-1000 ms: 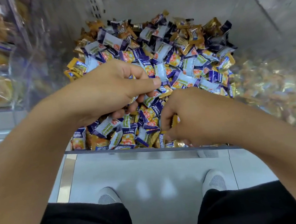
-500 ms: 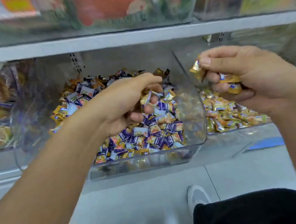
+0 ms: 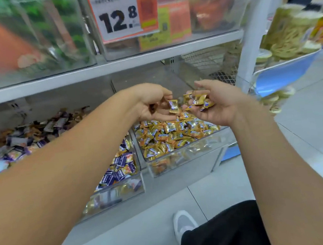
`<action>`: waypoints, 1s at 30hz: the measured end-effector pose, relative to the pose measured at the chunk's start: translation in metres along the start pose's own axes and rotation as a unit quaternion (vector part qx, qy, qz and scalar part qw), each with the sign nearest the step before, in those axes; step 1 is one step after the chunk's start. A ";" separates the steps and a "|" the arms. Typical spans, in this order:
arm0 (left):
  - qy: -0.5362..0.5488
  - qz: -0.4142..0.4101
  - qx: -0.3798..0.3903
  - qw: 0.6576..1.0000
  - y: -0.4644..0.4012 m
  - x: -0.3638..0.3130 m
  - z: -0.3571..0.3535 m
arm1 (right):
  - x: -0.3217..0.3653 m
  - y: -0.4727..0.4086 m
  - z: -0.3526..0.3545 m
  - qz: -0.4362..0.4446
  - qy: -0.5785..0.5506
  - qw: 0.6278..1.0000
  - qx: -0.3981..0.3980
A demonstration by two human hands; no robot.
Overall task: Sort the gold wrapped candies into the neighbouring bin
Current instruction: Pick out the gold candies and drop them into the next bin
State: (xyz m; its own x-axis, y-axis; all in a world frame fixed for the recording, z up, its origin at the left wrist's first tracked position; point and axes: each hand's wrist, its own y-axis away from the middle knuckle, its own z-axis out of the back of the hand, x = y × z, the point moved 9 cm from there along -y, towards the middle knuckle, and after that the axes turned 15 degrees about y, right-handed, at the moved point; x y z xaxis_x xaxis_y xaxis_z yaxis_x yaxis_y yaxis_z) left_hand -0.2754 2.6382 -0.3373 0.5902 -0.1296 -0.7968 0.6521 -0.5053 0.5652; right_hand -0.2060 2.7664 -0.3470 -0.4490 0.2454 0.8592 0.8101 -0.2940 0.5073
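Item: gold wrapped candies [image 3: 199,100], a small cluster, lying in the cupped right hand [image 3: 216,105], fingers loosely curled round them. One further gold candy [image 3: 173,106] is sitting at the fingertips of the left hand [image 3: 153,103] (whether pinched or already falling, cannot tell). Both hands are hovering over the neighbouring bin [image 3: 188,159], which is holding a gold heap. Mixed bin [image 3: 121,187] is adjoining on the left. Risk: the hands are hanging near the shared divider, so loose pieces may be tumbling back among the purple wrappers or over the front lip.
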 end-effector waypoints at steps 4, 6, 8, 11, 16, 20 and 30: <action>-0.016 -0.009 -0.035 0.999 -0.013 0.001 0.020 | 0.005 -0.004 0.005 0.001 0.020 1.000 0.005; -0.013 -0.019 -0.037 0.999 -0.017 0.000 0.022 | 0.007 -0.007 0.007 0.005 0.047 0.999 0.002; -0.010 -0.017 -0.028 0.999 -0.020 0.002 0.021 | 0.007 -0.009 0.008 0.007 0.069 0.998 -0.001; -0.001 -0.025 -0.029 0.999 -0.025 0.002 0.023 | 0.009 -0.013 0.007 0.014 0.094 0.995 -0.011; -0.036 -0.095 -0.028 0.994 -0.015 -0.010 0.027 | 0.014 -0.015 0.004 0.024 0.210 0.977 -0.030; -0.110 -0.155 0.002 0.982 0.008 -0.022 0.027 | 0.020 -0.013 -0.008 0.052 0.318 0.946 -0.040; -0.276 -0.392 -0.040 0.877 0.087 -0.040 0.068 | 0.067 0.013 -0.032 0.325 0.446 0.793 -0.258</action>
State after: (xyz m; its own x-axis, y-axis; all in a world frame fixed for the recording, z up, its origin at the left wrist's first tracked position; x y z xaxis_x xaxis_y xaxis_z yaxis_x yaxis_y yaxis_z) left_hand -0.2751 2.5415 -0.2706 -0.3598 -0.1733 -0.9168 0.7988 -0.5650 -0.2067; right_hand -0.2382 2.7492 -0.2804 -0.2744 -0.7959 0.5397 0.8206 -0.4863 -0.3001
